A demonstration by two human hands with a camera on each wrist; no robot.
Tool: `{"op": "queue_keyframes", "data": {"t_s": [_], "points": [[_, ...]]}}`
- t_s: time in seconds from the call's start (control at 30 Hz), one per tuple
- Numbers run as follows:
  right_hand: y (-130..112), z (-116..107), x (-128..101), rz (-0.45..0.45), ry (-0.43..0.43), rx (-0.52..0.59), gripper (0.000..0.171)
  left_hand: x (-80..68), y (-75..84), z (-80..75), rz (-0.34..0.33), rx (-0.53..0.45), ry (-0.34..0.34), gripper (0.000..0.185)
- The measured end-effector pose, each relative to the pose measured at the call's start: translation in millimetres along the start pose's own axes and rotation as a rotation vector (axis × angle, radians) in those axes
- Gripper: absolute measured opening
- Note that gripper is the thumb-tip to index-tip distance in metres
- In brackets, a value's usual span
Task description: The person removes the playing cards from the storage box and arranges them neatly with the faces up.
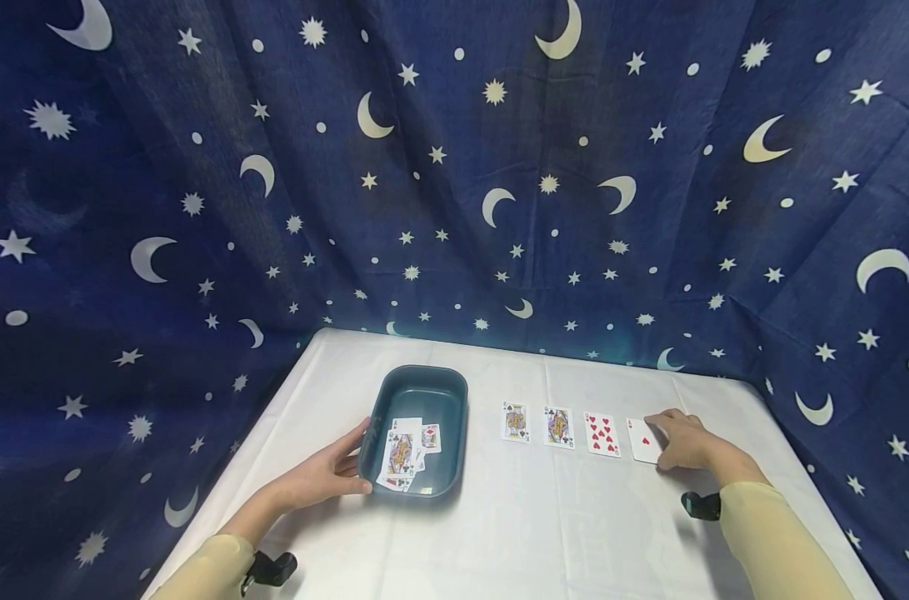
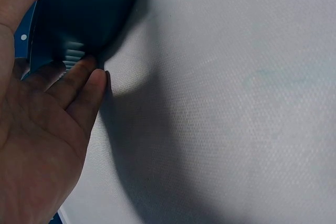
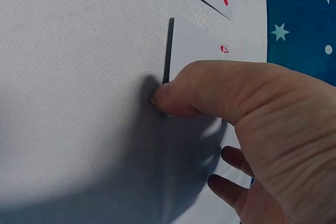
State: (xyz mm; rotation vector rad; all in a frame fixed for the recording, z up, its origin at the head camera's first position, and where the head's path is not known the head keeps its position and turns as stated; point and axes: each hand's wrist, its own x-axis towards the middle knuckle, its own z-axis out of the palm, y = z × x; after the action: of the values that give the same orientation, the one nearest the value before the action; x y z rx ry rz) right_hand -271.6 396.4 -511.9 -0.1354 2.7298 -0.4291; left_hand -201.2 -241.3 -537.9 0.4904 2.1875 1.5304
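On the right of the table, my right hand [image 1: 686, 442] holds an ace of hearts [image 1: 641, 440] by its right end, the thumb at its near edge. In the right wrist view the thumb covers part of the ace [image 3: 197, 45], with two other fingers apart from the card. My left hand [image 1: 327, 475] holds the left side of a dark teal tray [image 1: 460, 433], thumb at the near corner and fingers along the outer wall. Several loose playing cards [image 1: 400, 454] overlap inside the tray, a face card on top.
Left of the ace, a nine of hearts [image 1: 602, 435] and two face cards, one in the middle [image 1: 559, 427] and one nearest the tray [image 1: 516, 422], lie face up in a row. A white cloth [image 1: 514, 533] covers the table. Dark blue moon-and-star curtains [image 1: 454, 208] hang behind and beside it.
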Motion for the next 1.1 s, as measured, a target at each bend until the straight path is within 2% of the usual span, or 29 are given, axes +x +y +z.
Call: {"op": "queue_keyframes", "data": {"t_s": [0.3, 0.43, 0.57, 0.73, 0.87, 1.1], "points": [[4.9, 2.2, 1.3, 0.004, 0.018, 0.025, 0.093, 0.7, -2.0, -0.4, -0.002, 0.008, 0.002, 0.108], [2.7, -0.1, 0.8, -0.04, 0.084, 0.053, 0.093, 0.6, -1.8, -0.3, 0.003, 0.002, -0.001, 0.108], [-12.3, -2.8, 2.1, -0.113, 0.19, 0.045, 0.089, -0.3, -0.6, 0.0, 0.008, -0.005, -0.001, 0.107], [-52.5, -2.8, 8.2, -0.21, 0.329, 0.003, 0.085, -0.9, 0.8, 0.4, 0.011, -0.019, -0.005, 0.107], [-94.7, 2.3, 13.1, -0.316, 0.396, -0.039, 0.083, -1.4, 1.0, 0.4, 0.012, -0.016, -0.002, 0.106], [-178.8, 21.7, 16.7, -0.5, 0.387, -0.048, 0.079, 0.2, -2.1, -0.2, 0.002, 0.011, 0.009, 0.107]]}}
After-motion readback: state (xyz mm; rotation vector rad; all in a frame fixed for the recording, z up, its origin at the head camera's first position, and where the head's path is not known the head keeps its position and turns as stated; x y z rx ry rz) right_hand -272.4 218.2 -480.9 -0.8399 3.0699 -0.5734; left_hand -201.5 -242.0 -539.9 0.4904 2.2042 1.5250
